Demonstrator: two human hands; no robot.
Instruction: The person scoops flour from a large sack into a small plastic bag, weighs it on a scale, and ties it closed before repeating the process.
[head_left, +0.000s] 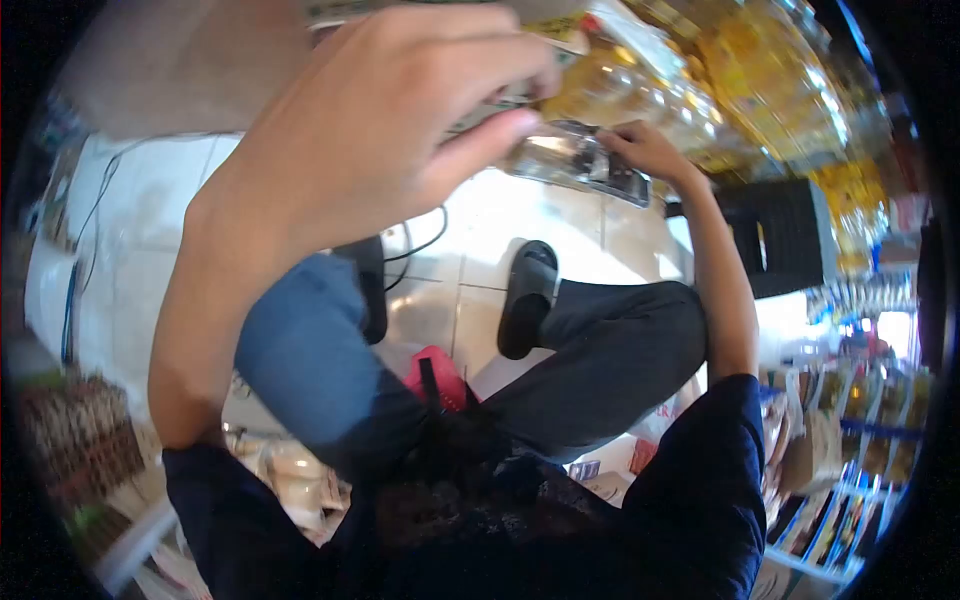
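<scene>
Clear plastic package | in right fingers | red lettering unreadable

Glossy clear plastic packaging shines in my right hand toward the smooth, shiny tiled floor's far edge; my trousers are matt cloth.

The shirt on my feed is near-black, with a faint, mottled print on the front that I can't read. Both sleeves match it, short and loose, ending near the elbow, so I get bare forearms down to the fingers. I read the left leg of the long trousers as blue-grey, the right as darker charcoal. On the feet I make out black slides, the right one round-toed with a greyish band.
</scene>
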